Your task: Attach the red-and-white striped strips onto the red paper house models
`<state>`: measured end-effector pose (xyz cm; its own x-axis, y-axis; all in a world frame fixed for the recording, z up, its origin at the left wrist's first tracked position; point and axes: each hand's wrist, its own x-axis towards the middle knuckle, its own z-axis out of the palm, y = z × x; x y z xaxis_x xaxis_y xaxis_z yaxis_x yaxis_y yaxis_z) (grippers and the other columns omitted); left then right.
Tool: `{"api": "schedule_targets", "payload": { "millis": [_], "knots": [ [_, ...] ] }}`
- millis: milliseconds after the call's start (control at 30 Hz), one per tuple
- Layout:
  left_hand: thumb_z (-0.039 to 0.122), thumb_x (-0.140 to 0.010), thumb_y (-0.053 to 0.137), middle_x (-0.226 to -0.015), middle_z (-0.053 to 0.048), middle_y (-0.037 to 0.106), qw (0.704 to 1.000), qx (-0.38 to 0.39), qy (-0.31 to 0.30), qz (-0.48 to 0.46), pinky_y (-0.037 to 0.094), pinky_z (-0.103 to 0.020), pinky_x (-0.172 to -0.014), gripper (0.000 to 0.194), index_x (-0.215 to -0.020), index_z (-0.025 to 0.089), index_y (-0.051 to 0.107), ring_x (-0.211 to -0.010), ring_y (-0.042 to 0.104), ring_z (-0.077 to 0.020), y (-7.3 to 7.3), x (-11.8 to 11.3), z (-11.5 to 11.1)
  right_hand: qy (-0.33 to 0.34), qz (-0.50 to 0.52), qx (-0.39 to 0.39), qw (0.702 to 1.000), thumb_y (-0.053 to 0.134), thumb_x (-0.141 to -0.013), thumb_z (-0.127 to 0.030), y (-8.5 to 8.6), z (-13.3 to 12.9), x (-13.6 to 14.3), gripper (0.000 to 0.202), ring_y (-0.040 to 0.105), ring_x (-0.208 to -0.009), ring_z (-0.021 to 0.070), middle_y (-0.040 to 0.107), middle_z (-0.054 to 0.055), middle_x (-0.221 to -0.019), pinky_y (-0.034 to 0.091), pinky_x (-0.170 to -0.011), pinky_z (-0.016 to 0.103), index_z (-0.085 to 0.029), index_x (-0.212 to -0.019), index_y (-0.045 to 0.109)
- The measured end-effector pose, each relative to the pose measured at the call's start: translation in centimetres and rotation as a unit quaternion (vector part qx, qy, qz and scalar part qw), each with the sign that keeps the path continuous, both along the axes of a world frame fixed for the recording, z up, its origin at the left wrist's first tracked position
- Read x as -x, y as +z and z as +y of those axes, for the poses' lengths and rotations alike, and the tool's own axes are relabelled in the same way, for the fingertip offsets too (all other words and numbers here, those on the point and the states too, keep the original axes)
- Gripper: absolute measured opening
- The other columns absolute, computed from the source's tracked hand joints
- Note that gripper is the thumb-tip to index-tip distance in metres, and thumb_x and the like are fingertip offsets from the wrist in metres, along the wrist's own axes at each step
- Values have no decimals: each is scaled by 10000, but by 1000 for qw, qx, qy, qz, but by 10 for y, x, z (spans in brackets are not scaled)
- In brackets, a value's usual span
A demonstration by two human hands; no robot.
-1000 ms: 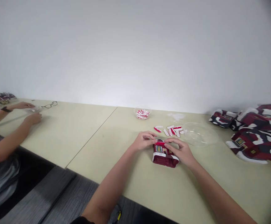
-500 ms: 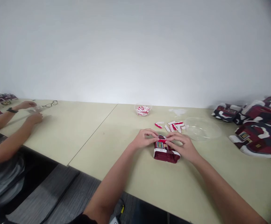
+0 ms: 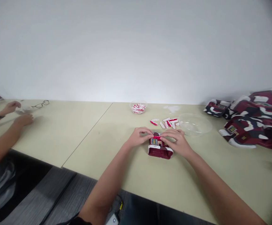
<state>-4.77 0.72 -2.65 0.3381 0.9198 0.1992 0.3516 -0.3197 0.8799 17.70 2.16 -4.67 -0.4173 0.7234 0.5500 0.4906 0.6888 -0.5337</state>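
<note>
A small maroon house-shaped piece (image 3: 160, 152) with white edging and painted yellow-lit windows lies on the table in front of me. Across its far part runs a narrow red strip (image 3: 156, 137). My left hand (image 3: 139, 137) has thumb and forefinger pinched at the strip's left end. From the other side, my right hand (image 3: 176, 140) brings its thumb and fingertips together on the strip's right part, covering some of the house. Just beyond my hands lies a loose pile of red and white strips (image 3: 168, 123).
Behind the pile stands a clear tub (image 3: 138, 107) of similar strips. A clear round lid or shallow dish (image 3: 194, 124) lies right of it. Maroon, grey and white house pieces (image 3: 250, 125) are heaped at the right. Another person's hands (image 3: 24, 118) work at the far left, near eyeglasses (image 3: 41, 104).
My view has turned slightly to the right, so everything appears shifted left. Both hands stay at the red strip on the house piece, with only slight finger movement.
</note>
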Motion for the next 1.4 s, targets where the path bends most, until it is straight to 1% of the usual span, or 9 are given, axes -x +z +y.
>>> {"api": "schedule_targets", "payload": {
  "millis": [267, 467, 633, 767, 833, 967, 1133, 1267, 1400],
  "knots": [
    [488, -781, 625, -1050, -99, 601, 1000, 5, -14, 1, 457, -53, -891, 484, -964, 46, 699, -966, 583, -6, 1, 2, 1, 14, -39, -37, 998, 511, -944, -426, 1, 1, -3, 258, 628, -935, 213, 714, 17, -934, 203, -1025, 454, -273, -883, 710],
    [492, -802, 600, -1052, -88, 599, 999, -14, -36, 29, 442, -52, -896, 467, -916, 49, 696, -978, 573, -1, 7, 4, -1, 31, -60, -25, 997, 490, -950, -421, 6, 1, -6, 280, 617, -862, 191, 694, 20, -871, 221, -993, 434, -264, -866, 706],
    [487, -851, 537, -1053, -60, 598, 996, -29, -45, 76, 411, -38, -903, 456, -924, 62, 683, -958, 555, 22, 14, 2, -5, 40, -85, -14, 995, 462, -959, -418, 10, -1, -9, 278, 608, -871, 197, 685, 27, -877, 211, -1007, 443, -278, -928, 699],
    [479, -885, 487, -1070, -46, 592, 991, -47, -47, 112, 388, -31, -919, 450, -935, 69, 665, -979, 542, 28, 12, 2, -5, 39, -88, -25, 995, 474, -954, -384, 11, -3, -10, 248, 616, -850, 189, 680, 22, -898, 205, -1010, 454, -261, -937, 689],
    [492, -896, 460, -1071, -49, 589, 990, -61, -46, 121, 388, -38, -924, 471, -958, 68, 656, -981, 540, 24, 8, 2, -5, 40, -94, -28, 994, 473, -951, -373, 11, -2, -10, 242, 620, -864, 194, 683, 25, -915, 228, -997, 450, -262, -944, 688],
    [498, -912, 423, -1080, -39, 580, 988, -78, -32, 130, 387, -46, -936, 480, -998, 79, 639, -998, 533, 21, 2, 1, -6, 58, -90, -18, 994, 459, -948, -370, 13, 2, -8, 256, 628, -863, 203, 693, 41, -935, 357, -883, 391, -245, -921, 681],
    [446, -940, 378, -1085, -29, 576, 980, -89, -25, 175, 374, -53, -920, 439, -1010, 89, 624, -993, 522, 20, 1, -1, -7, 95, -85, -6, 992, 449, -951, -358, 15, 2, -7, 255, 624, -824, 199, 685, 58, -918, 450, -772, 347, -225, -927, 666],
    [467, -936, 375, -1096, -40, 575, 981, -85, -28, 171, 381, -62, -945, 466, -1000, 76, 622, -1006, 518, 13, 3, -1, -8, 105, -66, -6, 992, 449, -949, -367, 16, 1, -7, 268, 616, -883, 205, 658, 76, -966, 484, -789, 343, -222, -907, 671],
    [508, -924, 381, -1101, -31, 578, 982, -68, -18, 173, 398, -75, -957, 489, -1012, 94, 627, -1001, 528, 11, 11, -2, -14, 99, -59, -6, 993, 462, -945, -365, 13, 4, -7, 272, 596, -907, 201, 605, 91, -1007, 486, -801, 349, -208, -842, 660]
  ]
}}
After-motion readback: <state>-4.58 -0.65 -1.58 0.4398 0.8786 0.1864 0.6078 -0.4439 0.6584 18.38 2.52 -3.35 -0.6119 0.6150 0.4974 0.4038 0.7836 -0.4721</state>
